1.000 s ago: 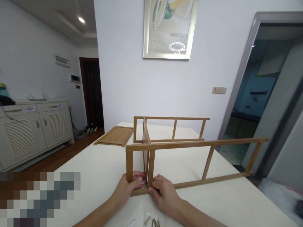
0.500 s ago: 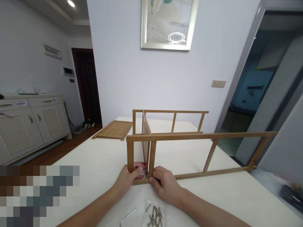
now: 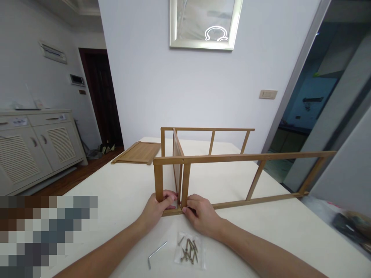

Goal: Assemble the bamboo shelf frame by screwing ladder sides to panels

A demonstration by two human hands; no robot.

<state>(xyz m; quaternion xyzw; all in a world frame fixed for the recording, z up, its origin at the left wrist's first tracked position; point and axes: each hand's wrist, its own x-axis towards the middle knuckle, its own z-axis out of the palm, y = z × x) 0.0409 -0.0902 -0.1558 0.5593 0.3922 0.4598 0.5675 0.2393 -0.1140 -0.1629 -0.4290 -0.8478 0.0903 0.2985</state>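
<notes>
On my feed, dead ahead: pale wall, framed picture up high, a bright curved reflection glinting in it! Right, I've got a switch, then a dim, bluish doorway. Left: dark door, white louvred cabinet, brown floor. Nearest me, a white table.

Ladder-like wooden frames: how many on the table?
2: the near frame, with the left hand and right hand at one end, and the far frame, across the table.

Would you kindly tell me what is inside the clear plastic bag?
The bag holds several metal screws, overlapping in a jumble; parts of those underneath are covered, so I cannot count them exactly.
</notes>
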